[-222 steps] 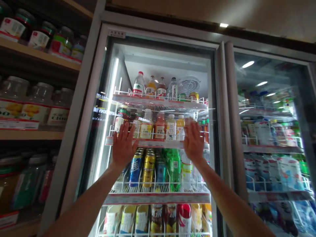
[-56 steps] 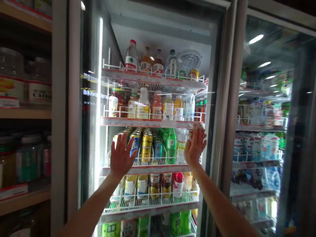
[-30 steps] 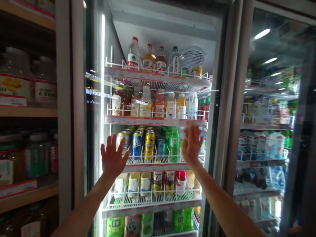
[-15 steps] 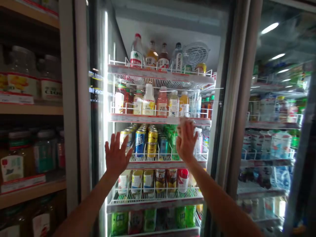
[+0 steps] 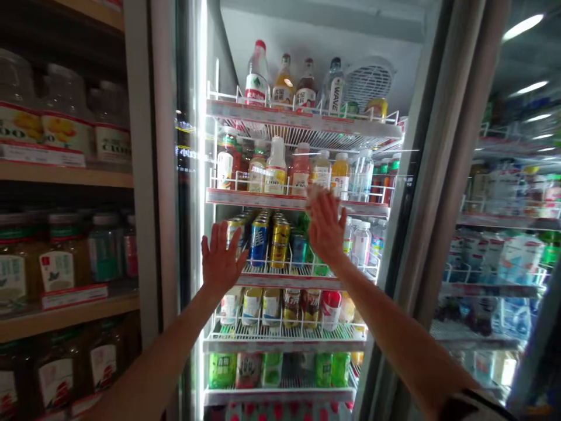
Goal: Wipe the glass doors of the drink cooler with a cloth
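Observation:
My left hand lies flat with its fingers spread, apparently against the glass door of a lit drinks fridge. It holds nothing. Higher up and to the right, my right hand is over the same door, palm toward the glass. A pale, crumpled cloth or tissue shows at its fingertips, blurred and mostly covered by the hand. Behind the glass, a blue can and a gold can stand between my hands. Bottled drinks line the shelf behind my right fingertips.
A metal door frame runs along the right side, with another glass-fronted fridge beyond it. On the left, wooden shelves carry jars and bottles. Wire shelves inside the fridge hold more cans and bottles.
My right hand has slid a little up and left across the glass with the pale cloth. My left hand stays spread in about the same place on the door. The view has shifted slightly left.

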Tool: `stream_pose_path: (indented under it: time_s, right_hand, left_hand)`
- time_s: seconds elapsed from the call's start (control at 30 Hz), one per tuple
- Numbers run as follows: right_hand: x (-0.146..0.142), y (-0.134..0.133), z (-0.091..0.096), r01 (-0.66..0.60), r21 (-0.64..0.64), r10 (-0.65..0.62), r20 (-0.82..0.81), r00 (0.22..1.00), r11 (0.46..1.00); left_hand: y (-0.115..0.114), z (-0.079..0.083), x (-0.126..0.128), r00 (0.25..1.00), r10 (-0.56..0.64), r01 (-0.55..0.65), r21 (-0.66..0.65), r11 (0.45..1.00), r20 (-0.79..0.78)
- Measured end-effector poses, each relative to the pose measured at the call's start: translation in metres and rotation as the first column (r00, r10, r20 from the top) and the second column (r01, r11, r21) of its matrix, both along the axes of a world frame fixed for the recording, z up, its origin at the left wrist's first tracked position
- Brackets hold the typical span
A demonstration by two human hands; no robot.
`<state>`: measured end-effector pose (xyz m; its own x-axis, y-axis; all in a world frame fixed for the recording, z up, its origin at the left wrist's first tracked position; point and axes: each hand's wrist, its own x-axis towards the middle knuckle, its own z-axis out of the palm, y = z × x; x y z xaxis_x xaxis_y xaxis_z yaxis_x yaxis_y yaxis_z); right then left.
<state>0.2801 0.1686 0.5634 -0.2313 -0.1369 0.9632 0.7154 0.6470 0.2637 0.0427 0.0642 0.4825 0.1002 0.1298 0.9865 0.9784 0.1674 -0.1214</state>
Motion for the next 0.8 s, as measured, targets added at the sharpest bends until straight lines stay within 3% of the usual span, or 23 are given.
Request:
stream_pose_path:
  time_s: [0.07,0.1,0.2,0.3,0.37,0.43,0.5,0.57,0.63,0.73,0.8]
  right_hand:
    - [0.007,0.008,0.021,0.004,-0.058,-0.01,-0.097,0.995,0.998]
    - [0.005,0.01,0.023,0.001,-0.073,-0.007,-0.077,0.997,0.997]
    - [-0.011,0.004,-0.006,-0.029,-0.057,0.042,0.243,0.969,0.998]
    - [-0.021,-0.013,-0.033,-0.119,-0.022,0.108,0.599,0.794,0.993]
    - [-0.019,-0.02,-0.016,-0.129,-0.031,0.124,0.569,0.813,0.991]
    - [-0.016,-0.021,0.025,-0.077,-0.037,0.085,0.293,0.952,0.996]
    - [-0.018,-0.018,0.063,-0.051,-0.039,0.056,0.115,0.992,0.998]
    - [-0.027,-0.019,0.07,-0.062,-0.044,0.067,0.139,0.988,0.997]
    - [-0.038,-0.025,0.039,-0.101,-0.063,0.116,0.298,0.947,0.993]
    - [-0.046,-0.034,-0.035,-0.18,-0.142,0.23,0.6,0.766,0.973]
    - [-0.041,-0.031,-0.061,-0.191,-0.171,0.256,0.69,0.677,0.967]
  left_hand:
    - [-0.001,0.0,0.0,1.0,0.001,-0.001,-0.023,1.0,0.009]
    - [-0.003,0.0,0.0,1.0,-0.001,0.002,-0.044,0.999,0.015]
    - [-0.011,0.002,-0.004,0.999,-0.015,0.019,-0.133,0.991,0.035]
    - [-0.027,0.006,-0.012,1.0,-0.007,0.009,-0.261,0.965,0.009]
    - [-0.039,0.009,-0.02,1.0,0.01,-0.011,-0.328,0.945,-0.004]
    - [-0.051,0.012,-0.029,0.999,0.033,-0.028,-0.368,0.929,0.008]
    - [-0.059,0.013,-0.036,0.998,0.056,-0.042,-0.401,0.915,0.025]
    - [-0.065,0.012,-0.04,0.997,0.071,-0.048,-0.434,0.9,0.038]
    - [-0.069,0.009,-0.042,0.995,0.079,-0.043,-0.456,0.889,0.059]
    - [-0.071,0.001,-0.041,0.992,0.088,-0.036,-0.462,0.886,0.093]
    - [-0.07,-0.004,-0.038,0.992,0.081,-0.031,-0.428,0.903,0.101]
